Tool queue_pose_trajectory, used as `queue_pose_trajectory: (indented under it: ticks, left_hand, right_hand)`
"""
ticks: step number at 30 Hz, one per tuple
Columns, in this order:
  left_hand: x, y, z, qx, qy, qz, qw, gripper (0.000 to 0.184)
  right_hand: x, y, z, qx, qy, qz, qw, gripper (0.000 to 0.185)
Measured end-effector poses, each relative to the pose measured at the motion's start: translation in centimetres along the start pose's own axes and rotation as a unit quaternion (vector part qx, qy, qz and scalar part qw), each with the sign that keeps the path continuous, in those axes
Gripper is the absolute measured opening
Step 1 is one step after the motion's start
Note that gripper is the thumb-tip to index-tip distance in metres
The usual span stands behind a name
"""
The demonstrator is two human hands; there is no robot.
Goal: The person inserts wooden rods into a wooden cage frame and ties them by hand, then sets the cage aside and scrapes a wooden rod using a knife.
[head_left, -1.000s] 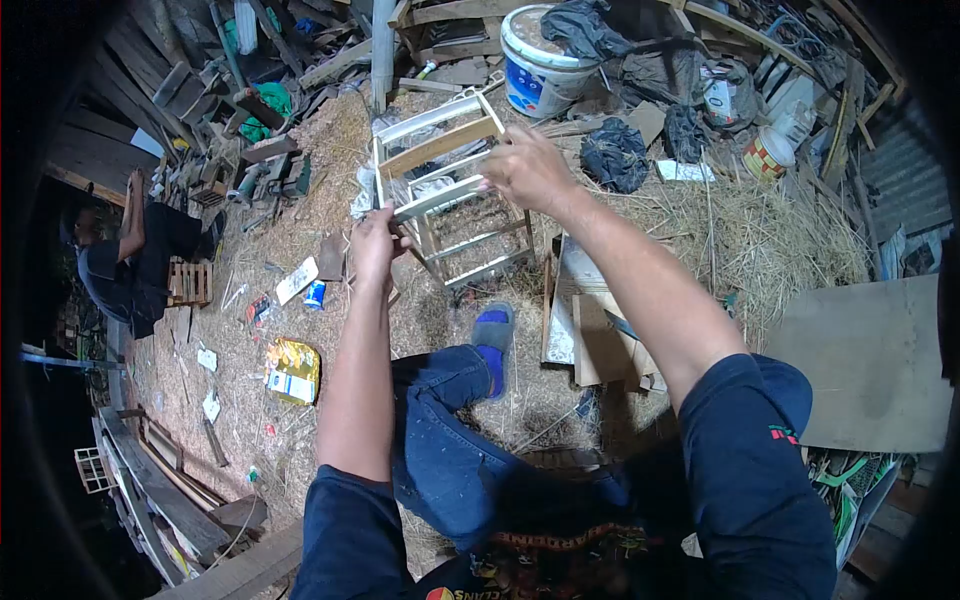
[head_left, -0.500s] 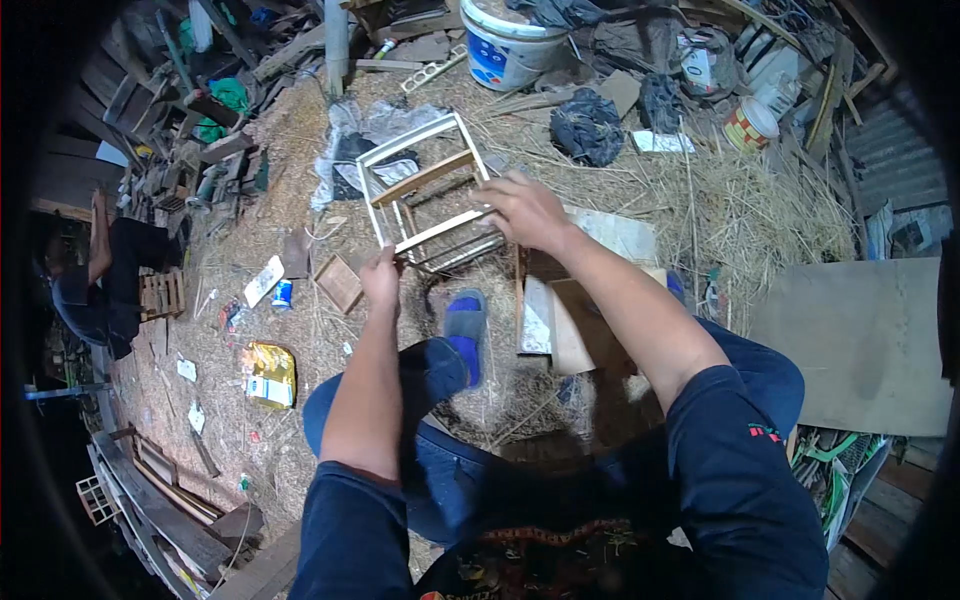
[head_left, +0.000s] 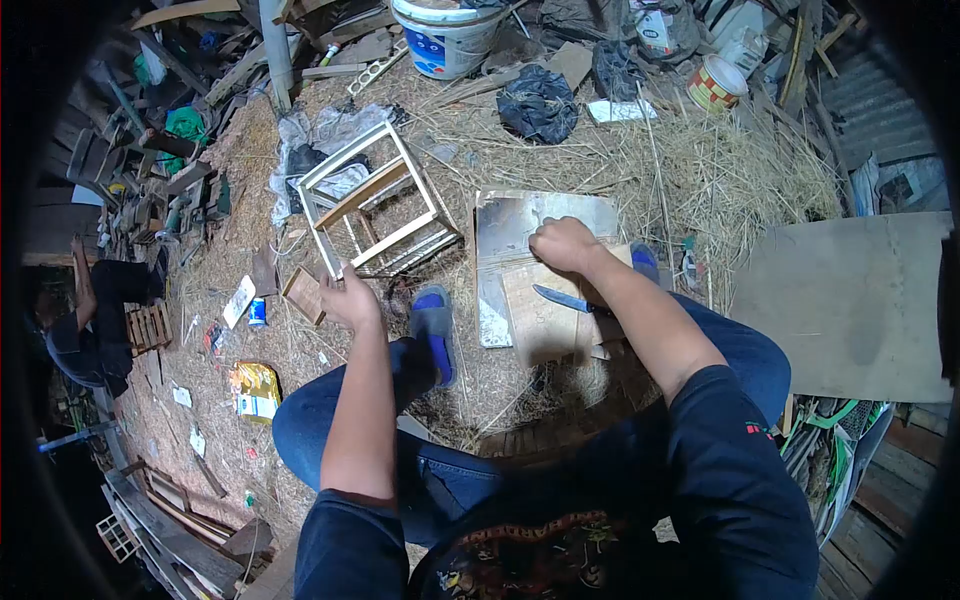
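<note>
A wooden frame (head_left: 400, 232) with slats stands tilted on the straw, left of centre. At its lower left corner is my left hand (head_left: 350, 300), its fingers closed on the frame's edge. My right hand (head_left: 563, 245) is a closed fist above a worn board (head_left: 500, 225); whether anything is inside it is hidden. Just below that hand, a knife (head_left: 560, 298) with a bluish blade lies on a light wooden board (head_left: 535, 325). A small wooden tray (head_left: 303, 296) rests beside my left hand.
A white bucket (head_left: 445, 45) stands at the top, with a black plastic bag (head_left: 537, 103) to its right. A large flat board (head_left: 845, 305) lies at the right. Another person (head_left: 85, 320) sits at the far left. A yellow packet (head_left: 256, 392) lies on the ground.
The frame has gone down and left onto the ground. My right hand has let go of it and moved right, over the boards. The view has shifted, and the knife is now plainly visible.
</note>
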State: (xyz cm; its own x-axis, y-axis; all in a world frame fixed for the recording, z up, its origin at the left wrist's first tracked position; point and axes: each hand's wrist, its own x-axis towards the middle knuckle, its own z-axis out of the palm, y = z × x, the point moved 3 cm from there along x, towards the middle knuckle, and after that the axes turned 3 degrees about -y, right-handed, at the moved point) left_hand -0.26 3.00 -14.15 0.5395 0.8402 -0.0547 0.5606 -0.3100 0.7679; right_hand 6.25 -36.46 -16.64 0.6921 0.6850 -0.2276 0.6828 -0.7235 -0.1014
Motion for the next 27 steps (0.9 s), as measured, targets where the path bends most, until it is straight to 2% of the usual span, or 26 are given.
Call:
queue_pose_trajectory:
  ticks: [1,3,5,8,9,11,13,16,17,19,21,24,27]
  left_hand:
    - [-1.1,0.5,0.0,0.002,0.0,0.002,1.0,0.063]
    - [-2.9,1.5,-0.1,0.077,0.066,0.055,0.993,0.058]
    - [-3.9,1.8,0.5,0.043,0.081,0.086,0.992,0.052]
    - [-5.9,3.8,1.2,0.031,0.044,0.193,0.98,0.039]
    - [-6.0,4.0,1.2,0.032,0.045,0.194,0.979,0.039]
    - [-6.5,5.0,1.4,0.068,-0.012,0.299,0.952,0.04]
    - [-6.5,6.3,0.9,0.098,-0.006,0.332,0.938,0.046]
    - [-5.2,7.2,0.7,0.154,-0.123,0.452,0.87,0.047]
    - [-4.1,7.1,0.5,0.154,-0.122,0.453,0.87,0.047]
    - [-2.4,6.9,0.8,0.225,-0.212,0.49,0.815,0.044]
    - [-1.1,7.5,0.6,0.238,-0.207,0.517,0.796,0.038]
    - [-0.3,8.3,0.6,0.322,-0.239,0.57,0.717,0.027]
    - [0.9,7.7,1.2,0.364,-0.256,0.534,0.718,0.022]
  right_hand:
    - [0.1,0.0,0.3,0.003,0.001,0.0,1.0,0.017]
    - [0.4,-0.3,0.5,-0.012,-0.029,0.016,0.999,0.017]
    - [0.9,-0.4,0.2,-0.01,-0.046,0.02,0.999,0.017]
    - [1.0,-0.5,-0.4,-0.01,-0.068,0.021,0.997,0.017]
    - [1.2,-0.4,-0.3,-0.012,-0.071,0.017,0.997,0.017]
    - [1.4,-0.5,-0.3,0.0,-0.06,0.028,0.998,0.017]
    - [1.5,-0.6,-0.4,0.011,-0.047,0.039,0.998,0.017]
    - [1.7,-0.7,-0.5,0.055,-0.025,0.079,0.995,0.017]
    - [1.9,-0.6,-0.4,0.055,-0.034,0.082,0.995,0.017]
    - [2.0,-0.5,0.2,0.055,-0.042,0.083,0.994,0.017]
    - [1.8,-0.3,0.2,0.078,0.029,0.088,0.993,0.015]
    - [1.7,0.0,-0.3,0.102,0.068,0.114,0.986,0.015]
    - [1.0,-0.1,-2.0,0.126,0.088,0.107,0.982,0.015]
